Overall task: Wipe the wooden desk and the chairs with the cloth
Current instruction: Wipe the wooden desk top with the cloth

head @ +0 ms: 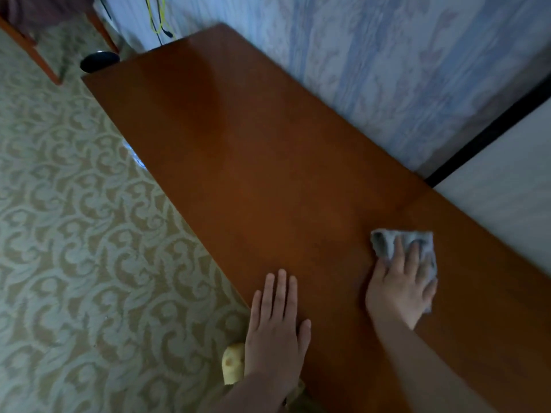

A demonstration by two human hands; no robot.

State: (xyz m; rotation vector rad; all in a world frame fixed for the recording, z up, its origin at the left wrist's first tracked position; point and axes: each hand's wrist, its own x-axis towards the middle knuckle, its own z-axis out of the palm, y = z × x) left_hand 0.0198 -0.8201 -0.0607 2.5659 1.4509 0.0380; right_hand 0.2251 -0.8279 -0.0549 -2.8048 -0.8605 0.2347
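Observation:
A long reddish-brown wooden desk (253,162) runs from the far left to the near right, along a wall. My right hand (401,284) lies flat on a grey cloth (384,242) and presses it onto the desk near the right. The cloth shows above and to the right of my fingers. My left hand (275,326) rests flat on the desk's near edge with its fingers together and nothing in it. Part of a wooden chair (38,58) shows at the top left.
Patterned beige carpet (74,234) covers the floor to the left. Pale blue patterned wallpaper (372,64) backs the desk. A dark round object (100,61) sits on the floor by the desk's far corner. Yellow and black cables (158,19) hang there. A yellow slipper (234,363) shows below my left hand.

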